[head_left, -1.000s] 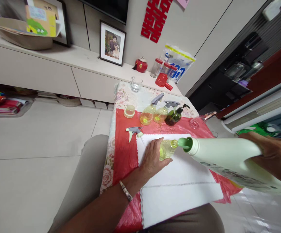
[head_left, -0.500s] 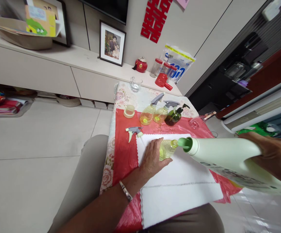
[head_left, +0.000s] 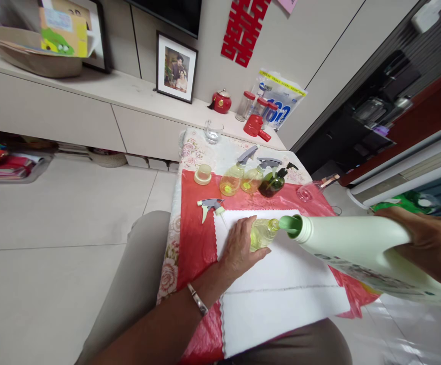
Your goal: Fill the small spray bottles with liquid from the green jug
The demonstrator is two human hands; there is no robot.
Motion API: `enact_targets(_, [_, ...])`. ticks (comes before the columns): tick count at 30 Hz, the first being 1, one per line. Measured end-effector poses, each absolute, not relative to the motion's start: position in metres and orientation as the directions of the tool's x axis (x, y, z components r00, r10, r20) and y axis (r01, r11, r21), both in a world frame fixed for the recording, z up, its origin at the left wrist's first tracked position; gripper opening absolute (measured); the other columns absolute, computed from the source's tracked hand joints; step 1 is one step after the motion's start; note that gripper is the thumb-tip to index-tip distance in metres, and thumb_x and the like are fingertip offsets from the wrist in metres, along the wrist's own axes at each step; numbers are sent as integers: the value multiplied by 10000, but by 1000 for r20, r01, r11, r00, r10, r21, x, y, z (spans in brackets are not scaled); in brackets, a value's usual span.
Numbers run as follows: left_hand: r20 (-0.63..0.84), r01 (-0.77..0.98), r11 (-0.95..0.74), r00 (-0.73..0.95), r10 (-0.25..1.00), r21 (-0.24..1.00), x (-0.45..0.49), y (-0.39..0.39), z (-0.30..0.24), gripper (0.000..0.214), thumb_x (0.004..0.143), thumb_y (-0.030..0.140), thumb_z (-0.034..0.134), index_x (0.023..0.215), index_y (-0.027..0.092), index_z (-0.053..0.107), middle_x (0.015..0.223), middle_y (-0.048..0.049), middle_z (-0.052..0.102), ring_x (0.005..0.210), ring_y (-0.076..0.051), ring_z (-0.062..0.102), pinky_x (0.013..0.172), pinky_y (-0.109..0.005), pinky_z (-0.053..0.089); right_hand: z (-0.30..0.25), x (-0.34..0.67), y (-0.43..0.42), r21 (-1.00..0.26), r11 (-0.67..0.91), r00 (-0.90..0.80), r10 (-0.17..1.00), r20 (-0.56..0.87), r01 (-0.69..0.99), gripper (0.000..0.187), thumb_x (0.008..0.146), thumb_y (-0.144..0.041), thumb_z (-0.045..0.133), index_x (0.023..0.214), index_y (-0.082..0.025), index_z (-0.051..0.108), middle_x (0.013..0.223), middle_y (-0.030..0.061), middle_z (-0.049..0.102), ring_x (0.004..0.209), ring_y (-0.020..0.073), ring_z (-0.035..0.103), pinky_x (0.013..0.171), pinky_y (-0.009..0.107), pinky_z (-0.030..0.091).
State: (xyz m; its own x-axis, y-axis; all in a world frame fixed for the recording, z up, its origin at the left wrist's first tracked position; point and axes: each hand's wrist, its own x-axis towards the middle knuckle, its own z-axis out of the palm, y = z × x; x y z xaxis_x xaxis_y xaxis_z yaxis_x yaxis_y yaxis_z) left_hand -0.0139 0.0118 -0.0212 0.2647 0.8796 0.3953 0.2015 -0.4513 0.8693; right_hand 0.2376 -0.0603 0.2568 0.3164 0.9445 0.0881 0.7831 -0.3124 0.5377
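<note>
My left hand (head_left: 241, 247) is closed round a clear spray bottle without its top (head_left: 260, 234), which holds yellowish liquid above a white cloth (head_left: 281, 266). My right hand (head_left: 429, 243) grips the handle of a large pale green jug (head_left: 357, 238). The jug is tipped on its side, its green spout at the small bottle's mouth. Whether liquid is flowing between them is too fine to tell. A grey and white spray trigger head (head_left: 210, 207) lies left of the cloth. Behind it stands a pale cap (head_left: 202, 174).
Two spray bottles with triggers (head_left: 231, 180) and a dark green pump bottle (head_left: 271, 183) stand at the back of the red sheet (head_left: 195, 238). Farther off are a glass mug (head_left: 213, 133) and a red scoop-like object (head_left: 256, 126). A clear pink-tinted bottle (head_left: 313, 190) lies at the right.
</note>
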Motion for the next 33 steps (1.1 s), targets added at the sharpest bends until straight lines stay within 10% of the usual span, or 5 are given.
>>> enact_targets(33, [377,213,-442,286,881,871,-15,13,-19,908,702,242,848,1442,241,322,1368,-135,527,1294,-342,521,1110,-572,444,257,237,-62,572,-280,279,956,93,771,435,728,-461,506,1125,-431,681,713,-6,657,513,201,574,456,257,385])
